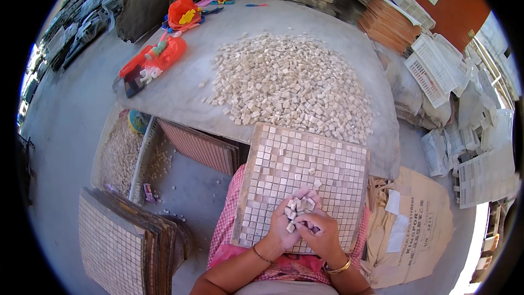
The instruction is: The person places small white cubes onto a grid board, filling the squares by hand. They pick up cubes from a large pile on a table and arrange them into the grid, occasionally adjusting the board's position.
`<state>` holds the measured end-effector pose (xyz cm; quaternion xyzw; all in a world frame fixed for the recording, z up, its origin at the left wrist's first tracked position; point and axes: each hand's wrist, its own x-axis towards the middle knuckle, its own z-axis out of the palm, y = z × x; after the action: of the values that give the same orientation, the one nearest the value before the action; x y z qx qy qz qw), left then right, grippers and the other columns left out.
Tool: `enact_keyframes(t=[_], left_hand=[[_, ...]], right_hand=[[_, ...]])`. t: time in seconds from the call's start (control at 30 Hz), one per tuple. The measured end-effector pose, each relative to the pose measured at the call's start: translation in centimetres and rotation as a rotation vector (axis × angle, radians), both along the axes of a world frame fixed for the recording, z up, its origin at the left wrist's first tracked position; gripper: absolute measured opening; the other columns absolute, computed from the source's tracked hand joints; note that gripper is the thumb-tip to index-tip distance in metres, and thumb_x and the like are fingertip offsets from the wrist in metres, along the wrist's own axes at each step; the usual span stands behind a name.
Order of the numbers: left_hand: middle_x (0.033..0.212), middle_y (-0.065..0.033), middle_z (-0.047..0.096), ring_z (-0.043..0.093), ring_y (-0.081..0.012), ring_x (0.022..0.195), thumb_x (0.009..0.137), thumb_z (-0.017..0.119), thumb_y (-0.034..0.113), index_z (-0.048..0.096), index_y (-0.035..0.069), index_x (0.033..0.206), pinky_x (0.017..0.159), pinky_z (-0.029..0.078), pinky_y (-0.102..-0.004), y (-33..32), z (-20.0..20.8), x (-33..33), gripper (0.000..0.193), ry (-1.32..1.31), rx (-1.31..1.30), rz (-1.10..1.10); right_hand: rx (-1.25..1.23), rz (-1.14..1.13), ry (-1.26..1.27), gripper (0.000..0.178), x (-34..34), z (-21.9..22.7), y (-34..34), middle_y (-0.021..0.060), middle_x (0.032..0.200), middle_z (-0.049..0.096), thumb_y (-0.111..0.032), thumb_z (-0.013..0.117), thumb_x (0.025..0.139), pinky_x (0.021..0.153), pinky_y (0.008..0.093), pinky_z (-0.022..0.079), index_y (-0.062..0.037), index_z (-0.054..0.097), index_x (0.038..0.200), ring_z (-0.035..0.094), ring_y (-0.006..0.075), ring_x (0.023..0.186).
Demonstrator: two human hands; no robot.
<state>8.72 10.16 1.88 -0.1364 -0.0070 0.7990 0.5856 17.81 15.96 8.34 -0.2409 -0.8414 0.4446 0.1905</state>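
Observation:
Across my lap rests a gridded tray point(251, 207), its pockets mostly filled with small square stone mosaic tiles point(297, 158). A few loose tiles lie on top of the set rows. Over the tray's near part my left hand point(282, 228) is cupped, palm up, around a small heap of stone tiles point(300, 205). My right hand point(323, 234) reaches into that palm from the right. Its thumb and finger pinch at a tile on the heap's near edge, partly hidden by the fingers.
Beyond the tray, a large pile of stone tiles point(289, 76) covers a stone-topped table point(196, 95). Red plastic bags point(172, 52) lie at its far left. Stacked filled trays point(112, 246) stand at lower left, near a tile bin point(117, 153). Paper sacking point(426, 229) lies at right.

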Motion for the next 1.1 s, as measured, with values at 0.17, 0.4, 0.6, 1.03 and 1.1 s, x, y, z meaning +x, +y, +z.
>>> enact_keyframes(t=[0.17,0.4,0.6,1.03,1.1], left_hand=[[0.120,-0.0155,0.054,0.053,-0.0299,0.111,0.095,0.037,0.026,0.049,0.003,0.126,0.097,0.042,-0.0438,-0.3,-0.9,-0.3,0.040,-0.085,0.139,-0.030],[0.119,-0.0150,0.055,0.053,-0.0288,0.111,0.096,0.035,0.027,0.047,0.000,0.126,0.097,0.043,-0.0427,-0.4,0.0,-0.3,0.042,-0.033,0.043,0.021],[0.115,-0.0150,0.056,0.054,-0.0286,0.109,0.096,0.036,0.026,0.048,-0.002,0.123,0.096,0.044,-0.0414,-0.3,1.3,0.0,0.040,0.050,-0.227,0.028],[0.114,-0.0130,0.057,0.055,-0.0249,0.105,0.096,0.039,0.029,0.050,0.002,0.123,0.091,0.046,-0.0372,-0.4,0.8,0.7,0.040,0.279,-0.330,-0.035],[0.114,-0.0133,0.057,0.055,-0.0243,0.105,0.096,0.039,0.030,0.051,0.002,0.122,0.090,0.046,-0.0360,-0.3,0.9,0.9,0.041,0.243,-0.296,0.013]], right_hand=[[-0.542,-0.103,0.099,0.011,0.5,0.1,0.2,0.0009,0.074,0.053,-0.002,0.065,0.077,0.054,0.0234,0.040,-0.0012,0.060,0.087,0.050,0.0097,0.063],[-0.978,-0.083,0.281,0.015,1.0,1.0,0.5,0.0035,0.079,0.056,-0.006,0.069,0.079,0.062,0.0246,0.044,-0.0001,0.058,0.087,0.054,0.0138,0.069],[0.086,0.008,-0.108,0.022,0.1,-0.2,-0.7,-0.0016,0.073,0.056,-0.013,0.074,0.077,0.059,0.0257,0.047,-0.0003,0.063,0.091,0.057,0.0124,0.066],[0.050,0.003,-0.056,0.020,-0.1,0.5,0.6,0.0065,0.073,0.061,-0.012,0.074,0.074,0.061,0.0274,0.046,-0.0024,0.065,0.090,0.058,0.0121,0.068],[0.139,0.001,-0.062,0.022,-0.3,-0.1,0.3,0.0045,0.072,0.060,-0.012,0.075,0.074,0.059,0.0272,0.046,-0.0018,0.064,0.091,0.057,0.0116,0.066]])
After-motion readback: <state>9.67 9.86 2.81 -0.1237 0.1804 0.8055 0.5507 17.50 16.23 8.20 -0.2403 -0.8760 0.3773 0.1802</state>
